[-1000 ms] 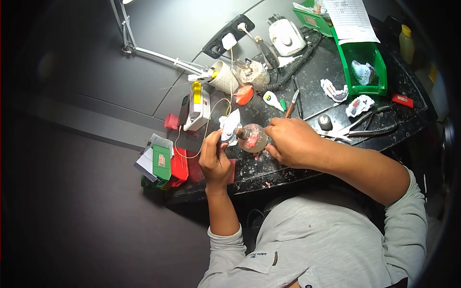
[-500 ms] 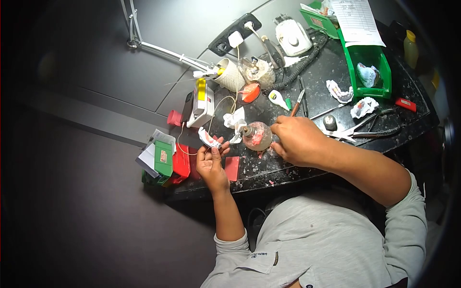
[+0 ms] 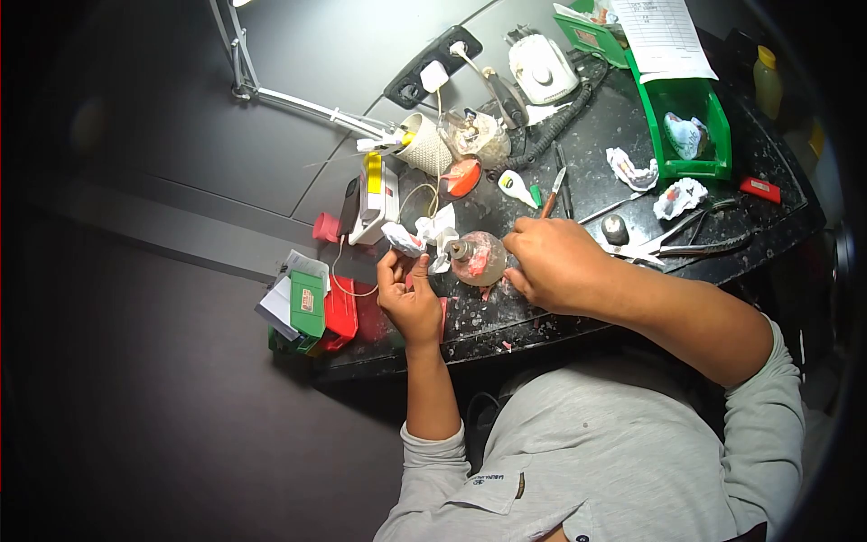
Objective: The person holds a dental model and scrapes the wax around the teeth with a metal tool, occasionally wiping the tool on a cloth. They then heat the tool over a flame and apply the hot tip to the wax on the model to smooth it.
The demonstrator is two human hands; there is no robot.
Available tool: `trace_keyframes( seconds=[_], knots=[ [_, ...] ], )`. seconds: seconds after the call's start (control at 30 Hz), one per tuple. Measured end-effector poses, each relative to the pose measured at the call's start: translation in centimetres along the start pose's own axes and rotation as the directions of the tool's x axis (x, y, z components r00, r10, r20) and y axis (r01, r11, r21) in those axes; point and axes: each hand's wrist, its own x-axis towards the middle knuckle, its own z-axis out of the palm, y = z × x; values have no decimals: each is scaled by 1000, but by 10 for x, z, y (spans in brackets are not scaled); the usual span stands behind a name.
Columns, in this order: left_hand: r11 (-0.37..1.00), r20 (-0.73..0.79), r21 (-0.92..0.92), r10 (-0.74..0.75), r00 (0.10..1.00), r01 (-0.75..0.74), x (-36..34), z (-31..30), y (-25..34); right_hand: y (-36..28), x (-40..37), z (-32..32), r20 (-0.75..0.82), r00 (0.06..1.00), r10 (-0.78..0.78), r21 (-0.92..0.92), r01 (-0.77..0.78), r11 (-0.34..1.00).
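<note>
My left hand holds up a white plaster dental model with some pink on it, pinched between thumb and fingers. Just right of it stands a glass spirit lamp with a metal neck and pink smears. My right hand is curled against the lamp's right side, thumb and forefinger at the glass; part of the grip is hidden. A brown-handled wax knife lies just beyond that hand. Behind the lamp is crumpled white paper. A pink wax sheet is partly covered by my left hand.
Two more plaster models lie at right, near pliers and a green bin. Red and green bins stand at left. A lamp arm, a cup and a white device are at the back.
My left hand has raised the dental model slightly and turned it, so another side shows. The right hand stays beside the spirit lamp. The whole view has shifted a little.
</note>
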Motion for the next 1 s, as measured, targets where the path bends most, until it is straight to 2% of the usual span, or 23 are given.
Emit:
trace_keyframes(
  seconds=[0.07,0.13,0.17,0.23,0.4,0.47,0.67,1.0],
  knots=[
    [999,16,26,37,999,-37,2,2,0,0,0,1,-13,1000,-12,-10,12,1000],
    [991,45,-136,0,999,6,2,1,-2,1,-1,1,-14,1000,-11,-10,11,1000],
    [991,46,-134,-1,999,7,3,1,-4,1,-1,2,-14,1000,-14,-11,14,1000],
    [961,63,-277,-7,998,24,5,1,-7,1,-1,2,-16,1000,-20,-13,20,1000],
    [974,88,-224,37,995,-16,8,2,-10,-1,0,1,-16,1000,-27,-20,27,999],
    [982,91,-189,42,995,-24,10,4,-9,-4,1,-4,113,992,53,-47,-48,998],
    [975,139,-214,82,987,-51,18,10,-6,-4,1,-4,116,992,57,-46,-52,998],
    [992,188,-115,70,980,-49,16,11,-4,-3,1,-4,106,993,49,-43,-45,998]
  ],
)
